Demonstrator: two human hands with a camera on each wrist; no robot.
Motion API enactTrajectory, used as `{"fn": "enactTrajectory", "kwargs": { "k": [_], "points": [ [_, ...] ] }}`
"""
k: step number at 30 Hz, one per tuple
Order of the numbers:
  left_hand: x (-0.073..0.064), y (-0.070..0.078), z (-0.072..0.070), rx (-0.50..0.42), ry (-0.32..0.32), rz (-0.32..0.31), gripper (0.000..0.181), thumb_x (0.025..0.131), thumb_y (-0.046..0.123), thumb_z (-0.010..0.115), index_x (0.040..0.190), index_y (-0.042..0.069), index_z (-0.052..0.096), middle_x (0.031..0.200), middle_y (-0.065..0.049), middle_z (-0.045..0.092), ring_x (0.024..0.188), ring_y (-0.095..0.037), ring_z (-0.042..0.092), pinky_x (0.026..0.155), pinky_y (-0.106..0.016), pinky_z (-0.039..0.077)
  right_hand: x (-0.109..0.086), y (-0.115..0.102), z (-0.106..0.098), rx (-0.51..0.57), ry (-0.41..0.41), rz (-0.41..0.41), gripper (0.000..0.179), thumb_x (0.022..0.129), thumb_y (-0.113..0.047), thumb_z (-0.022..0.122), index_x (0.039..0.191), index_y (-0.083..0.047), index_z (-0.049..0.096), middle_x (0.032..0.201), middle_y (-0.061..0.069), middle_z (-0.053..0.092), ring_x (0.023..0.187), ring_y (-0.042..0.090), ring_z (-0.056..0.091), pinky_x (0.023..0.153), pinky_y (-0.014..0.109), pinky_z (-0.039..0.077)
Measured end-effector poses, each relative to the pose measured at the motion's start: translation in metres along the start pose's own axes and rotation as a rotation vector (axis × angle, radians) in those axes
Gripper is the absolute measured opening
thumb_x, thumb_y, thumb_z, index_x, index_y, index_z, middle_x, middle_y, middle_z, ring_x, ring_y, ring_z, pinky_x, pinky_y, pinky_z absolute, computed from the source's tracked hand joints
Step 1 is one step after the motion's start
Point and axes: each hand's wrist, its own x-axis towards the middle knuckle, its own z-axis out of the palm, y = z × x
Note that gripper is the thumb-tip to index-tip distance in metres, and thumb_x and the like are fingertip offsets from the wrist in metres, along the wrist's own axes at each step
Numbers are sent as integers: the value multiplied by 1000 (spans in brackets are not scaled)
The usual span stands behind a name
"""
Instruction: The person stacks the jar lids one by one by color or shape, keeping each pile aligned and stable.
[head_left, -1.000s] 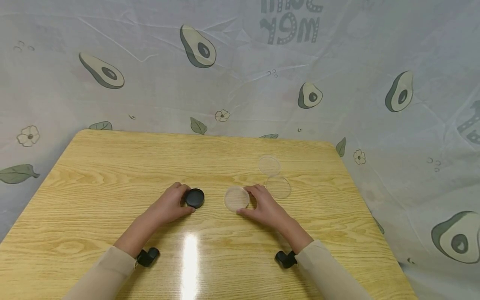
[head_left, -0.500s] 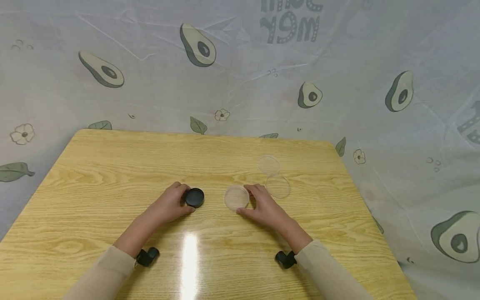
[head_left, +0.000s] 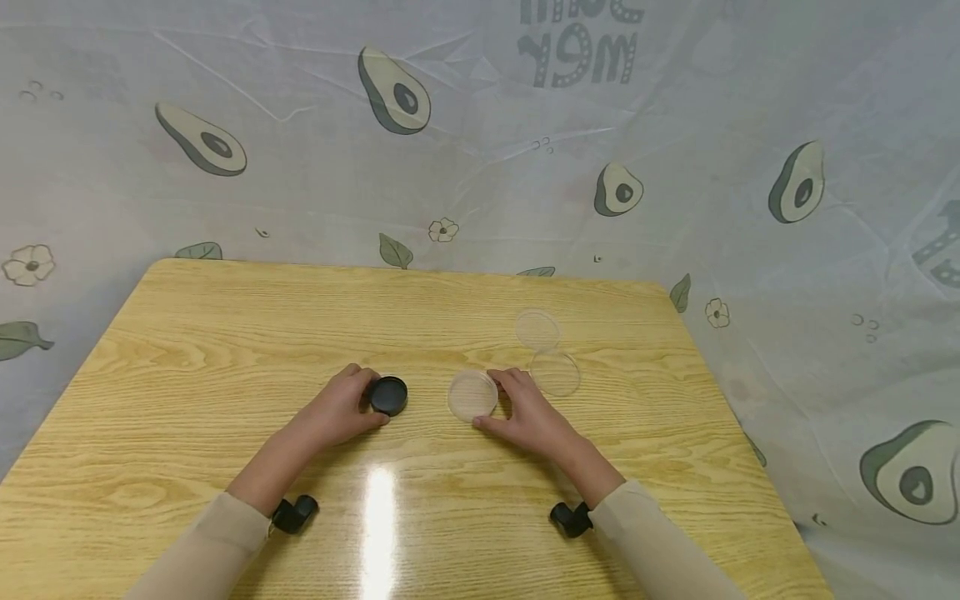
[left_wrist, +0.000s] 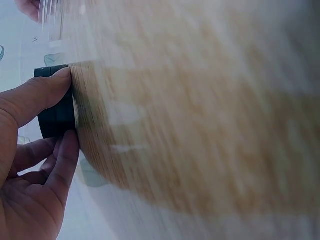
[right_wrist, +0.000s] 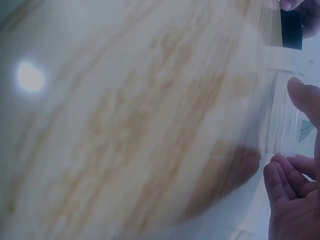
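In the head view, my left hand (head_left: 347, 407) grips a small black round container (head_left: 389, 397) that sits on the wooden table. Its thumb lies at the near side and the fingers at the far side. The left wrist view shows the black container (left_wrist: 56, 110) from the side, low and flat-walled, between thumb and fingertips. To the right, my right hand (head_left: 527, 417) holds a clear petri dish (head_left: 472, 397) by its right side, thumb near, fingers far. Seen edge-on in the right wrist view, the clear dish (right_wrist: 281, 117) has its layered rim between thumb and fingertips.
Two more clear round dish pieces lie behind the right hand: a nearer disc (head_left: 556, 373) and a farther disc (head_left: 538, 330). The wooden table (head_left: 300, 308) ends at a hanging cloth (head_left: 480, 167) with avocado prints. Each wrist wears a small black camera.
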Motion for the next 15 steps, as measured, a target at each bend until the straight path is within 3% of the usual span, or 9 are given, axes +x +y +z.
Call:
{"fn": "enactTrajectory", "kwargs": {
  "k": [15],
  "points": [
    [0,0,0,7,1,7,50,87,16,86,125,-6,63,109,-19,60,88,-22,56,80,-40,51,-5,5,-7,-3,27,-14,86,90,-41,83,155,0,44,143,16,56,134,32,52,113,52,46]
  ]
}}
